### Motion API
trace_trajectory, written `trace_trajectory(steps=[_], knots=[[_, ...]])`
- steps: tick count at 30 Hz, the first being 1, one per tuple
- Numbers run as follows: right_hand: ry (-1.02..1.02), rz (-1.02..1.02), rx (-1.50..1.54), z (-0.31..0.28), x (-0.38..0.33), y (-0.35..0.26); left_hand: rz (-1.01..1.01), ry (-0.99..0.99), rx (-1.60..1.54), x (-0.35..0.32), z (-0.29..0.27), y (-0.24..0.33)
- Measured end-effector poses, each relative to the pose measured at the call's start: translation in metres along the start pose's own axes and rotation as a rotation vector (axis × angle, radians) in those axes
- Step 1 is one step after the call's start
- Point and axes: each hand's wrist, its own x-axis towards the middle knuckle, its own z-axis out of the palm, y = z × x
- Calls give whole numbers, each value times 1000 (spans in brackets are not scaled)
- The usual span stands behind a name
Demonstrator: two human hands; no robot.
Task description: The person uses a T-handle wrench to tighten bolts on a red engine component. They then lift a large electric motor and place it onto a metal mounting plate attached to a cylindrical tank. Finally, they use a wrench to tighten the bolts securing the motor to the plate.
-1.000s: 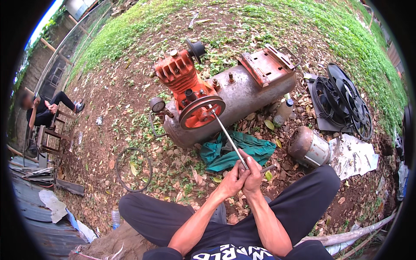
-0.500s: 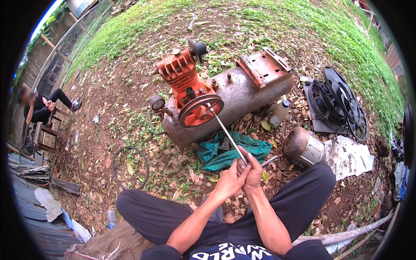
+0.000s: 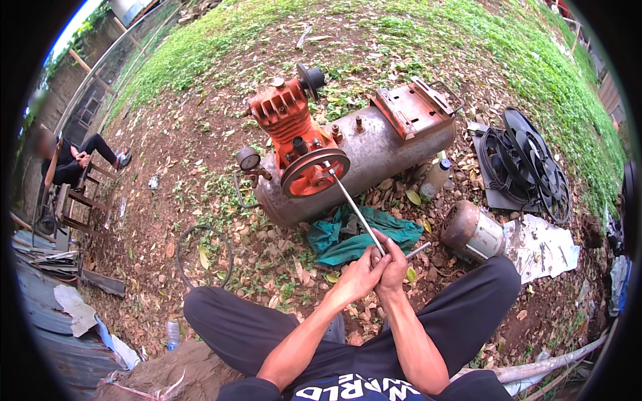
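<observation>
Metal rod [image 3: 358, 215], one: left hand [image 3: 359, 275] and right hand [image 3: 393, 264], grip wrapped round its near end; we should keep it aligned with the orange wheel [image 3: 309, 181].

Left hand [image 3: 359, 275] and right hand [image 3: 393, 266] clasped together, between left knee [image 3: 207, 306] and right knee [image 3: 498, 277].
Left forearm [image 3: 304, 344] slants up and inward from lower edge; right forearm [image 3: 416, 337] leans in from the other side, the two converging at the hands. Both bare to about the elbow. Fingers curled in on both hands, backs partly up; left overlaps right at the thumbs. Right index reaches farther forward. Wrists near each other, apart, roughly in line with forearms. Legs bent, knees splayed wide.
</observation>
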Motion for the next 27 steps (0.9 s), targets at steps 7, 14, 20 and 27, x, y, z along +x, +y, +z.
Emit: trace_trajectory(steps=[7, 14, 20, 27], knots=[[-17, 93, 109, 9, -3, -6, -131, -11, 71, -5, -7, 10], [-10, -5, -96, 5, -16, -7, 76, -240, -60, 0, -41, 11], [35, -84, -196, -14, -53, -7, 71, -55, -809, 17, -49, 11], [-42, -145, -602, -21, -74, 9, 19, 483, -1137, 44, -45, -13]])
